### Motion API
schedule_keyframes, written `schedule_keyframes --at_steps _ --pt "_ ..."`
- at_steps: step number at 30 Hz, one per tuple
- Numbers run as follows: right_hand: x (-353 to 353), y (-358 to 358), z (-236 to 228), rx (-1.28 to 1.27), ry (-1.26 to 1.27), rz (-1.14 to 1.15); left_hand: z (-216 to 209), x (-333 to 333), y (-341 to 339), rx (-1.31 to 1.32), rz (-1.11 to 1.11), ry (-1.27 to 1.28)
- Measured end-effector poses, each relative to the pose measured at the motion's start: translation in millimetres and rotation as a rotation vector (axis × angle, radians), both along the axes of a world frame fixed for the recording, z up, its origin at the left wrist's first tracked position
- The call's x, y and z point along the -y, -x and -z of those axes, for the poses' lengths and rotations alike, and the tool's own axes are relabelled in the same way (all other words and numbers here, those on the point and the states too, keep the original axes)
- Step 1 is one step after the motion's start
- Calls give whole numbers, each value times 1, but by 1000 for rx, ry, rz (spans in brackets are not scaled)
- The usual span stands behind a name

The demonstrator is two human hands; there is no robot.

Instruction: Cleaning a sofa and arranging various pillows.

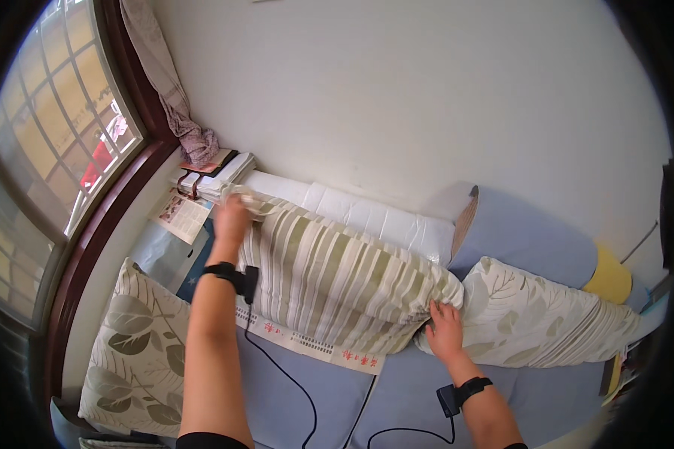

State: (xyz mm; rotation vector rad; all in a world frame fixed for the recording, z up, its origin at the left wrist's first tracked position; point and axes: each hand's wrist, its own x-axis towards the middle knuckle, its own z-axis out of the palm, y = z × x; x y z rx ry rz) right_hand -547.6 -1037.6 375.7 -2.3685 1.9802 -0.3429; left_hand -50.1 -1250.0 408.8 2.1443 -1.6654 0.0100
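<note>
A cushion with green, beige and white stripes [329,269] leans against a white plastic-wrapped bundle along the wall. My left hand [234,215] is closed at its upper left corner, where pale fabric bunches up; the fingers there are slightly blurred. At the lower right corner, my right hand [445,329] grips the cushion's edge with curled fingers, the thumb side partly hidden. To the right, a leaf-patterned cushion [532,322] touches the striped one. Another leaf-patterned cushion [138,340] stands left of my left forearm. Beneath the striped cushion lies a newspaper sheet [314,343].
The white wrapped bundle [367,215] runs along the wall, with a rolled blue-grey mat [528,232] at its right. Papers and books [221,173] are stacked below a tied curtain [195,142]. A barred window [60,112] is at left. Black cables [307,396] trail from both wristbands.
</note>
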Motion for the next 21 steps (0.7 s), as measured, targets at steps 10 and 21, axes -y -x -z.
schedule_keyframes --at_steps 10,21 --pt "17 -13 15 46 -9 -36 50 -9 25 -218 145 568" --pt "46 0 -24 63 179 75 145 -182 282 -276 1044 243"
